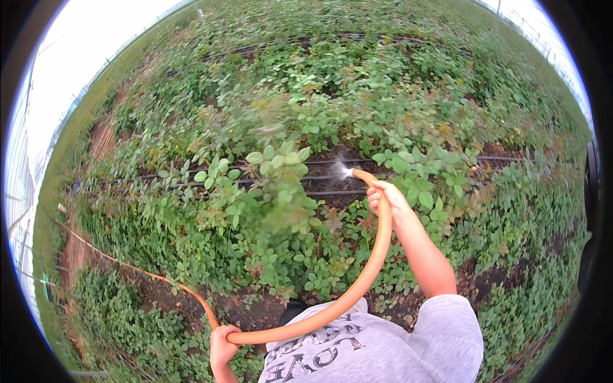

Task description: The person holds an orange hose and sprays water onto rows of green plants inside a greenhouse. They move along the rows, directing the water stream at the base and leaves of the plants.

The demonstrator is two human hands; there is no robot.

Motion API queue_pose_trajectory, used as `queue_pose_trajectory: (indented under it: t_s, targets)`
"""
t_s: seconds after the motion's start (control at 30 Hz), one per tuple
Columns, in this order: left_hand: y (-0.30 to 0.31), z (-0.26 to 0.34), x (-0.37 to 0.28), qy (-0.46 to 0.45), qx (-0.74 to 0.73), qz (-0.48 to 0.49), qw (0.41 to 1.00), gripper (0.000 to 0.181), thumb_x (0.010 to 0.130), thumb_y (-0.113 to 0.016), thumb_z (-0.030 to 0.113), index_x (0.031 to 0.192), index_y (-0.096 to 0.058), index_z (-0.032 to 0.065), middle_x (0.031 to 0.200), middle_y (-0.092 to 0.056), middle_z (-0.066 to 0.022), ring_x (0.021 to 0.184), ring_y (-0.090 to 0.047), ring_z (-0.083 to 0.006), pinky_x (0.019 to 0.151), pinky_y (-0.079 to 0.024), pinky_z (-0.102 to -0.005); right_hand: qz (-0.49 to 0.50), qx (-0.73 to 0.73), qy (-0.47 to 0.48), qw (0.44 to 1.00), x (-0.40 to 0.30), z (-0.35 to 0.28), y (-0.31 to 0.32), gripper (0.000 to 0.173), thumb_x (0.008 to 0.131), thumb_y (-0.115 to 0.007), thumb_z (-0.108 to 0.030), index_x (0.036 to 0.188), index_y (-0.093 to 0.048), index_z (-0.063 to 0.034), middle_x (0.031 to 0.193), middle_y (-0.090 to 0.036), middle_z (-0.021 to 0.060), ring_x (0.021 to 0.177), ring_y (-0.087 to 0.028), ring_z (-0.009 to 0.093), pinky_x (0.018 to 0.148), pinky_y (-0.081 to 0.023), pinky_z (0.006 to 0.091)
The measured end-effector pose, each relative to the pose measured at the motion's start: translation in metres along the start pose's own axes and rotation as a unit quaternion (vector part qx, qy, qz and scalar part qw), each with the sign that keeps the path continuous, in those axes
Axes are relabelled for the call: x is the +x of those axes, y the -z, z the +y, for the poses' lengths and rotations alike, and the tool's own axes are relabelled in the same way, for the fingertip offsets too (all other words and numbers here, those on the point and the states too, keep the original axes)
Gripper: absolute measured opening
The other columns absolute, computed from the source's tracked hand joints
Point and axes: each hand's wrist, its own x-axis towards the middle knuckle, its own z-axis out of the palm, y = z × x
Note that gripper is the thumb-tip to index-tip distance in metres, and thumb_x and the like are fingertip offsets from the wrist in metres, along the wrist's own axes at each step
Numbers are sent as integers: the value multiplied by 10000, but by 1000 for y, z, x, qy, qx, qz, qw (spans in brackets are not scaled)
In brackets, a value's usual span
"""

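An orange hose (357, 292) curves across the front of my body in a wide bend. My right hand (383, 195) grips it close behind its mouth, from which water (341, 170) sprays to the left over dark soil and black drip lines (335, 193). Lower down at the left, my left hand (224, 342) is closed around the same hose near my waist. Beyond that hand the hose runs away to the left along the ground. Leafy green bushes (282, 163), probably roses, stand on both sides of the spray.
Dense rows of similar bushes (335, 110) spread ahead and to both sides. More black drip lines (359, 36) lie between the far rows. A bare soil path (76, 268) runs along the left, and dark soil (249, 306) shows by my body. Pale greenhouse film (28, 119) rises at the left edge.
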Motion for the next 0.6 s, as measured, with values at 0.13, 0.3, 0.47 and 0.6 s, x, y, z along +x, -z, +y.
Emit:
queue_pose_trajectory:
  t_s: [0.13,0.3,0.47,0.6]
  targets:
    - [5,0,-15,23,-13,21,999,123,619,-709,-12,732,-683,28,680,-661,-118,673,-649,-296,643,-490,-363,-23,49,-33,998,-12,18,-3,315,968,-528,-153,1253,-449,-43,747,-535,28,534,-492,113,435,-463,249]
    - [-5,-9,-30,45,-25,24,998,128,624,-702,-31,744,-684,12,665,-658,-113,654,-655,-276,637,-495,-351,22,62,18,998,-30,22,16,256,965,-535,-170,1159,-485,-11,749,-542,33,529,-515,95,433,-466,249]
    - [-10,-32,-24,39,-40,-12,998,146,624,-719,-44,757,-678,2,680,-672,-118,658,-660,-232,636,-503,-324,36,61,73,995,-65,28,26,294,971,-525,-152,1240,-460,-52,783,-535,28,547,-498,98,447,-447,247]
    - [7,-34,-9,16,-62,-30,998,149,622,-712,-62,748,-663,0,666,-669,-75,658,-638,-127,619,-499,-285,8,113,49,992,-81,45,18,280,965,-538,-146,1210,-441,-53,763,-529,23,529,-482,109,434,-429,243]
